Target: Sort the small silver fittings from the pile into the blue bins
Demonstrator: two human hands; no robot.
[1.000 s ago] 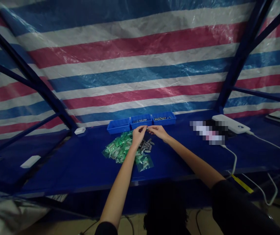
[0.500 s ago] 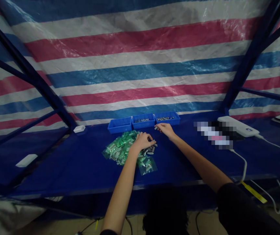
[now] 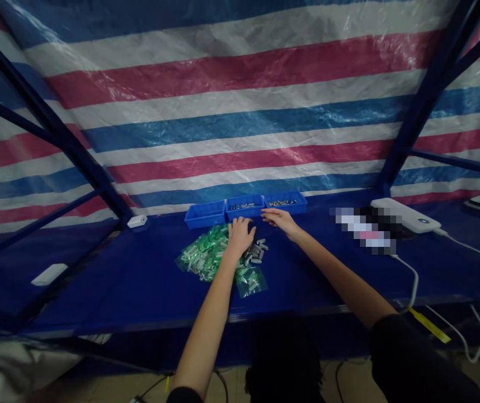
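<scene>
My left hand [image 3: 240, 236] is over the upper right side of a pile of small green-tinted plastic bags [image 3: 202, 256], fingers spread and pointing at the middle blue bin [image 3: 232, 215]. Nothing shows in its fingers. Loose small metal cylinders [image 3: 258, 253] lie just right of that hand, partly covered by it. My right hand [image 3: 281, 220] is in front of the right blue bin [image 3: 292, 210], its fingers stretched leftward and no piece visible in them. A separate clear bag [image 3: 252, 282] with small metal pieces lies at the pile's near edge.
A left blue bin [image 3: 205, 217] adjoins the other two. Small metal parts lie in the middle and right bins. Right of my arm are a pixelated patch [image 3: 366, 228] and a white power bank [image 3: 405, 215] with a cable. White boxes [image 3: 137, 221] lie left; blue posts [image 3: 418, 106] frame the table.
My left hand has moved up and away from the loose cylinders toward the middle bin. The small metal cylinder at my right fingertips no longer shows; that hand has shifted slightly left.
</scene>
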